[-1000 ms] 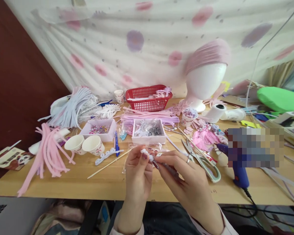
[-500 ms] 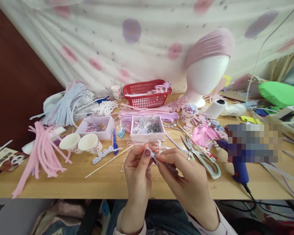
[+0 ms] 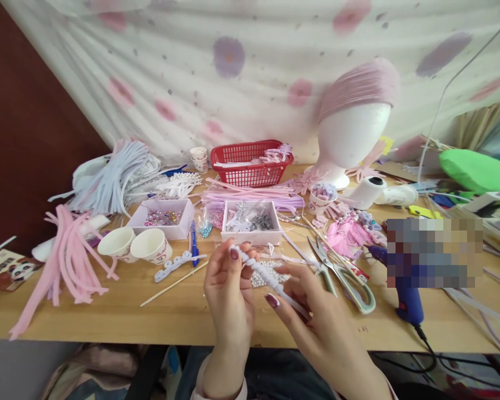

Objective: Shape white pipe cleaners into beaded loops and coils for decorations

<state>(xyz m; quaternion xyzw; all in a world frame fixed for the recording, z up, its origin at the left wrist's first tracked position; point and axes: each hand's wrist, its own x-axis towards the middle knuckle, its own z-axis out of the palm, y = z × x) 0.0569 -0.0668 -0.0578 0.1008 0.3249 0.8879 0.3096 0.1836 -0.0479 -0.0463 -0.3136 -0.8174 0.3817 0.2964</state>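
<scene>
My left hand (image 3: 228, 289) pinches the upper end of a white twisted pipe cleaner (image 3: 261, 273) between thumb and fingertips, just in front of a white box of silver trinkets (image 3: 252, 223). My right hand (image 3: 312, 322) holds the lower end of the same pipe cleaner, fingers curled under it and thumb on top. The strip slants from upper left down to lower right between both hands, over the wooden table (image 3: 183, 311). A small bag of pearl beads (image 3: 263, 273) lies on the table behind it.
Scissors (image 3: 344, 273) and a blue glue gun (image 3: 404, 291) lie right of my hands. Two paper cups (image 3: 135, 245), a wooden stick (image 3: 173, 284) and pink pipe cleaners (image 3: 70, 258) are to the left. A red basket (image 3: 250, 165) and a foam mannequin head (image 3: 352, 139) stand at the back.
My hands have drawn apart, the right one moving down and right. The white pipe cleaner now shows stretched between them instead of bunched at the fingertips.
</scene>
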